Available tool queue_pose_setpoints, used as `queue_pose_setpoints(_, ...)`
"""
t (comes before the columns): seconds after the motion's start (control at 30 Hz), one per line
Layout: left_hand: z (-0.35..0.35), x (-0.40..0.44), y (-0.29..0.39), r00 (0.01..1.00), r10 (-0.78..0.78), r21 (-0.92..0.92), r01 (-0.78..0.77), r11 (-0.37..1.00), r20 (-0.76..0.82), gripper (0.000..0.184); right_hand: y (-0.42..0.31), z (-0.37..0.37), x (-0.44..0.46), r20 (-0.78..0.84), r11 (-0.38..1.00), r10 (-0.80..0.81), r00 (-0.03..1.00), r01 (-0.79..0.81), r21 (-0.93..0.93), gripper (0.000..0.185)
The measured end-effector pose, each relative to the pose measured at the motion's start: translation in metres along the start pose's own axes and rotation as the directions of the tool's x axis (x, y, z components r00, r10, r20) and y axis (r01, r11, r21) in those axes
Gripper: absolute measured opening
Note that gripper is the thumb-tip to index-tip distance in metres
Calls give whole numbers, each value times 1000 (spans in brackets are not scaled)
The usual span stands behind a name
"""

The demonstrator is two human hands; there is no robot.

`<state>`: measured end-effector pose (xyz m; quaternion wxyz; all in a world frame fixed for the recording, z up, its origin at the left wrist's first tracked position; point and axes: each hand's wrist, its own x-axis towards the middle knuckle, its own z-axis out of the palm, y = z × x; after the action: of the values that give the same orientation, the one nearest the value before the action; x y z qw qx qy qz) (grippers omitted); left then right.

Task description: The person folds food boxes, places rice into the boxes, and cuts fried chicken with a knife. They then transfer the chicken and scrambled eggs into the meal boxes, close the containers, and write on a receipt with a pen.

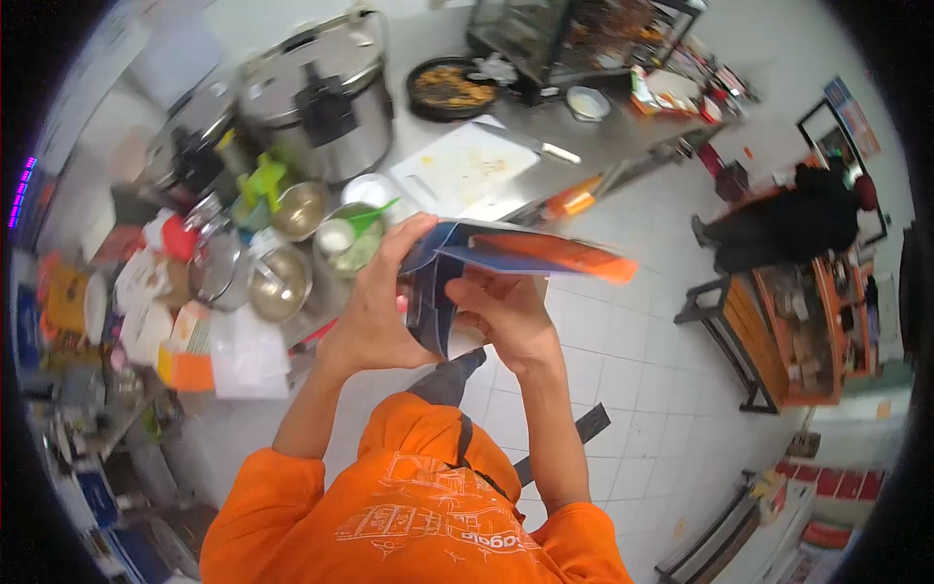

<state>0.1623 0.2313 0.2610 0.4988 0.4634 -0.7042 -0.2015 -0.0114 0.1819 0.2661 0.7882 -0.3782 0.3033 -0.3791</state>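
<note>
Both hands hold a folding carton (530, 249) with dark blue sides and an orange end on its raised flap. My left hand (375, 307) wraps round its left side, thumb low and fingers at the upper edge. The thumb and fingers of my right hand (511, 316) grip the near right wall, with the thumb at the opening. The carton is tilted and partly open towards me; what is inside, if anything, cannot be made out. Just beyond my left hand is a bowl (352, 255) with a green-handled utensil (375, 216) in it.
A white cutting board (457, 170) with a knife (545, 148) lies on the steel counter. Large lidded cookers (321, 102), a black pan (449, 90) of food and metal bowls (279, 282) stand around it. At the right, a person in dark clothes (793, 219) is near a wooden bench (744, 336).
</note>
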Motion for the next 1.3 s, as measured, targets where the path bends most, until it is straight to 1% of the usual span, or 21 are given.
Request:
queue_pose_setpoints(0.03,16,20,-10,999,39,25,-40,999,22,111,-7,-22,10,-57,983,-110,992,100,-157,47)
queue_pose_setpoints(0.13,74,68,-58,991,105,40,-108,993,80,112,-52,-80,36,-92,971,-68,993,45,-236,40)
queue_pose_setpoints(0.17,94,85,-71,990,113,28,-116,993,90,115,-51,-111,52,-171,926,-93,981,22,-377,35)
queue_pose_setpoints(0.27,157,135,-122,983,124,-82,-113,990,136,114,-66,-185,91,-272,896,-26,962,-98,-433,32)
queue_pose_setpoints(0.3,177,148,-138,982,124,-112,-109,988,144,112,-64,-211,103,-267,860,-132,955,-23,-509,30)
queue_pose_setpoints(0.37,205,178,-160,979,124,-173,-96,980,161,108,-77,-242,120,-272,822,-193,943,4,-570,26)
queue_pose_setpoints(0.47,235,215,-184,989,98,-230,-70,971,113,108,-107,-267,153,-300,816,-196,934,-15,-578,19)
queue_pose_setpoints(0.53,240,234,-190,993,55,-192,-34,981,106,111,-112,-287,176,-304,820,-202,931,-9,-573,17)
queue_pose_setpoints(0.57,241,247,-196,994,45,-166,-29,986,95,113,-121,-294,186,-332,840,-151,931,-57,-540,17)
queue_pose_setpoints(0.67,239,267,-219,999,-10,-97,13,995,30,116,-156,-318,220,-445,784,-43,894,-245,-570,19)
queue_pose_setpoints(0.7,236,269,-233,999,-43,-11,43,999,-6,119,-167,-338,232,-379,777,-116,918,-154,-610,24)
queue_pose_setpoints(0.8,226,277,-244,945,-265,158,296,942,-193,121,-232,-396,284,-224,719,-88,971,-94,-689,25)
queue_pose_setpoints(0.87,235,276,-261,880,-381,148,432,889,-283,122,-257,-457,336,-255,529,-114,960,-159,-834,20)
queue_pose_setpoints(0.9,242,275,-269,853,-405,119,463,878,-329,124,-268,-492,368,-180,310,-196,964,-114,-944,17)
queue_pose_setpoints(0.93,250,279,-268,763,-533,53,589,806,-366,125,-274,-530,401,-90,73,-262,961,-73,-995,15)
queue_pose_setpoints(1.0,271,290,-273,734,-482,114,596,795,-478,126,-276,-614,475,167,-189,-376,912,101,-977,15)
queue_pose_setpoints(1.07,293,310,-274,667,-527,98,664,742,-527,127,-275,-691,552,206,-386,-381,901,48,-921,18)
queue_pose_setpoints(1.13,315,335,-270,640,-541,125,700,703,-545,127,-270,-742,626,-59,-297,-362,930,-175,-939,21)
queue_pose_setpoints(1.2,332,365,-266,657,-516,197,702,684,-549,127,-257,-778,693,-10,-387,-265,964,-116,-915,22)
queue_pose_setpoints(1.23,339,382,-263,635,-550,172,724,668,-543,129,-252,-783,719,7,-335,-231,973,-73,-939,25)
queue_pose_setpoints(1.3,352,406,-260,660,-518,244,716,654,-545,128,-239,-783,758,52,-270,-198,979,-3,-963,30)
